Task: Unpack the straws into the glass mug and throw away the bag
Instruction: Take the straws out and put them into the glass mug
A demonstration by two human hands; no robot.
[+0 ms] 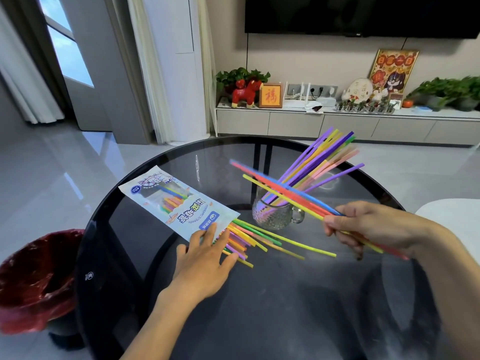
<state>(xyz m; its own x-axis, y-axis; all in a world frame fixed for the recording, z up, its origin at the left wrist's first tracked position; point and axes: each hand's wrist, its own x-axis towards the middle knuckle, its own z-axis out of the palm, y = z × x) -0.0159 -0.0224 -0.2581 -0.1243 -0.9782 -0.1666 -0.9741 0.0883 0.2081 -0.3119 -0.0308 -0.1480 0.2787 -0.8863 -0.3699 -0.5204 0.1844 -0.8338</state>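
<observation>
A textured glass mug (275, 214) stands near the middle of the round glass table (259, 307), with several coloured straws (319, 165) leaning out of it to the upper right. My right hand (368, 224) is shut on a small bunch of straws (280, 190) held level just right of the mug. The white and blue straw bag (176, 201) lies flat on the table at the left, its open end toward me. More loose straws (259, 237) spill from that end. My left hand (205, 255) lies flat, fingers spread, on the bag's open end and the loose straws.
A bin lined with a red bag (33, 279) stands on the floor left of the table. Behind the table is a low white cabinet (337, 123) with plants and ornaments, under a dark wall screen (363, 14).
</observation>
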